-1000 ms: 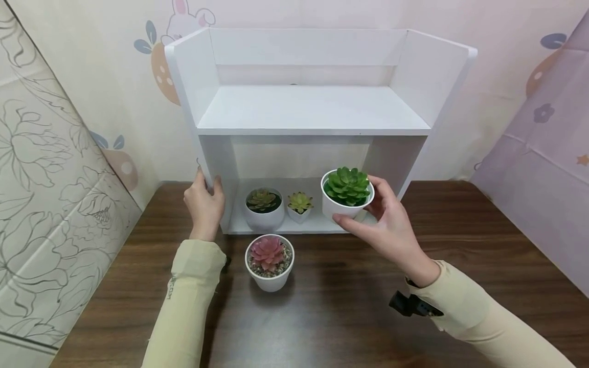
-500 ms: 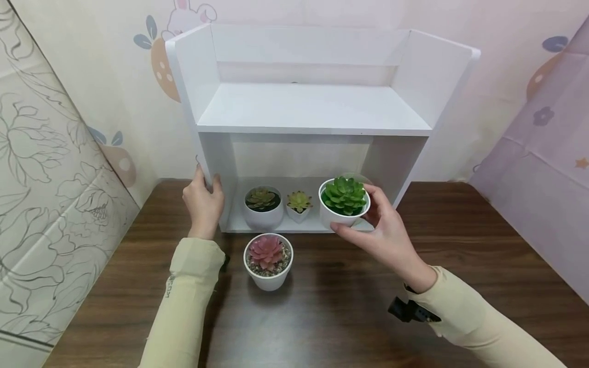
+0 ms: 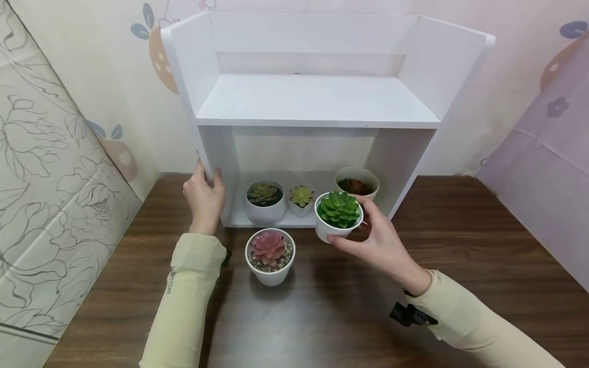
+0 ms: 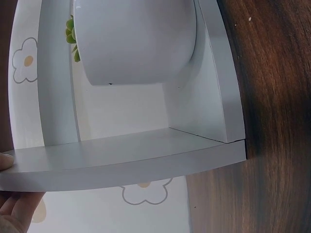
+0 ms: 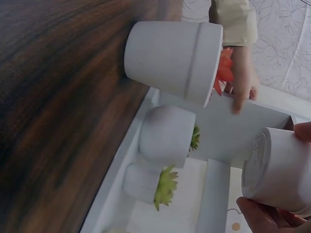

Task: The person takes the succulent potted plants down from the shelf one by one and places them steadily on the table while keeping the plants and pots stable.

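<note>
My right hand (image 3: 382, 245) holds a green succulent (image 3: 339, 209) in a white pot, thumb at the near side and fingers at the far side. The pot hangs just in front of the white shelf (image 3: 317, 124), tilted in the right wrist view, where its underside (image 5: 256, 162) shows. My left hand (image 3: 205, 202) pinches the shelf's left side panel (image 4: 121, 167), thumb inside and fingers outside. A pink succulent (image 3: 268, 248) in a white pot of gravel stands on the table before the shelf.
Inside the lower compartment stand a dark green succulent (image 3: 263, 194) in a round pot, a small yellow-green succulent (image 3: 301, 196), and a cream pot (image 3: 371, 179) with a reddish plant at right. The brown wooden table (image 3: 294, 327) spreads in front. Patterned cloth hangs behind and beside.
My right hand has brought the green succulent down, nearer and slightly left, out from the shelf. The cream pot behind has come into view. My left hand keeps its hold on the panel.
</note>
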{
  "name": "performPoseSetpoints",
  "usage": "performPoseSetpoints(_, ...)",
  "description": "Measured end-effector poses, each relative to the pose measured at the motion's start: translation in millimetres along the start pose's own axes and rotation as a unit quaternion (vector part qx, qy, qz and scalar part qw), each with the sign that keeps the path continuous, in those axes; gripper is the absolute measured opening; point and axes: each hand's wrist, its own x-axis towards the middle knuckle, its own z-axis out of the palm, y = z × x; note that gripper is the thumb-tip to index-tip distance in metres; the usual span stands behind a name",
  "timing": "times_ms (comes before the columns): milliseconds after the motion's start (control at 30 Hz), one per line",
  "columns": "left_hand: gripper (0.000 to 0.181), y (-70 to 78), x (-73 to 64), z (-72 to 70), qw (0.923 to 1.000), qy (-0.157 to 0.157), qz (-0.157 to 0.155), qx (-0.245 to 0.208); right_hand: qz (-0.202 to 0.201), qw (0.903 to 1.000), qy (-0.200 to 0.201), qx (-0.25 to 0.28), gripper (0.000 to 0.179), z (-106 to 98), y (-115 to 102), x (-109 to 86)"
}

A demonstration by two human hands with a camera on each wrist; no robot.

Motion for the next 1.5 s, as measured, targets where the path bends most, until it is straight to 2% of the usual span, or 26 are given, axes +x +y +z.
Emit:
performPoseSetpoints(267,0.028,0.3,0.7,-1.1,1.0,0.002,0.004,-0.004,0.0,0.9995,-0.021,0.023,0.078,6.1,5.2,-1.6)
performPoseSetpoints(533,0.028,-0.2,-0.2,-0.2,1.0,-0.001,-0.001,-0.001,0.003,0.9995,-0.024,-0.019,0.079,12.2,12.0,-6.8)
performPoseSetpoints(900,0.03,0.3,-0.7,-0.7,0.9999,-0.004,-0.01,-0.002,-0.022,0.9986,-0.045,-0.014,0.076,20.5,22.2,-10.6)
performPoseSetpoints(1167,0.031,0.1,-0.7,-1.6,0.9999,-0.005,-0.012,-0.006,-0.02,0.9972,-0.063,-0.036,0.075,24.8,23.2,-12.5)
performPoseSetpoints(1500,0.035,1.3,-0.9,-1.8,0.9998,-0.008,-0.015,-0.006,-0.012,0.9963,-0.066,-0.053,0.074,29.6,27.7,-15.0)
